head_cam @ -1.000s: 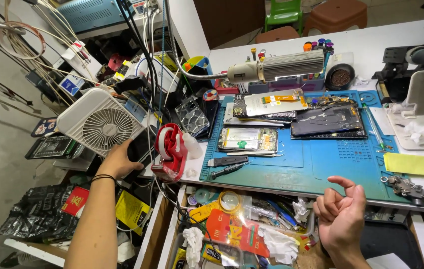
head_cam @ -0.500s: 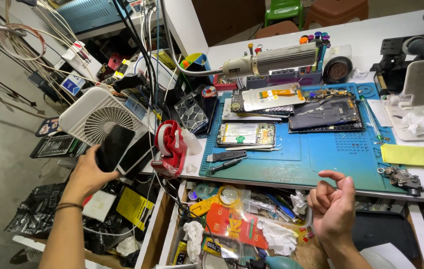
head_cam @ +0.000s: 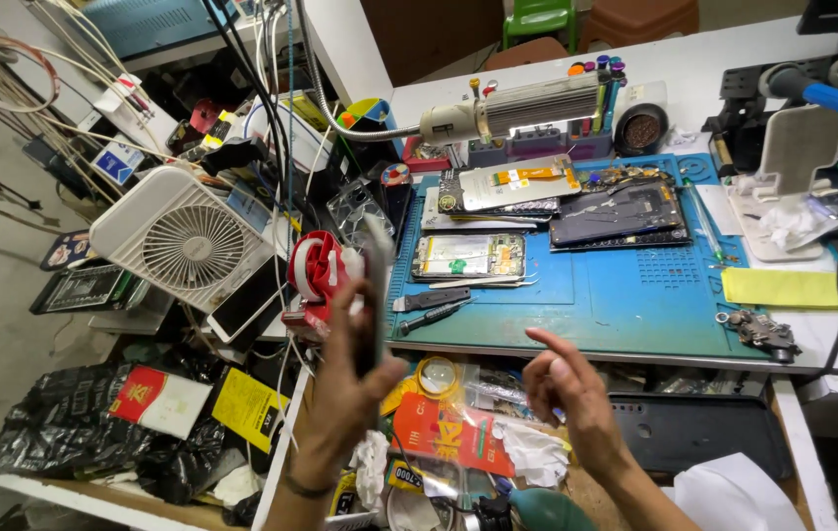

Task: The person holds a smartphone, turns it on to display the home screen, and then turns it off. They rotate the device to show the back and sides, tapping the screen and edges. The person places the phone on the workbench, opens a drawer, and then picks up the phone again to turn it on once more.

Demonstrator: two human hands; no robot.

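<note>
The left hand (head_cam: 350,369) grips a phone (head_cam: 376,295) edge-on, upright, at the near edge of the blue mat (head_cam: 626,295), while the right hand (head_cam: 567,393) hangs empty, fingers loosely spread, above the open drawer (head_cam: 458,433). Farther back on the mat lie an opened phone (head_cam: 468,256) and other dismantled units, so the held phone appears not yet set down for work.

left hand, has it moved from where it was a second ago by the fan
Yes. The left hand has come right and toward the person with a dark phone, away from the white fan to the blue mat's left edge.
</note>
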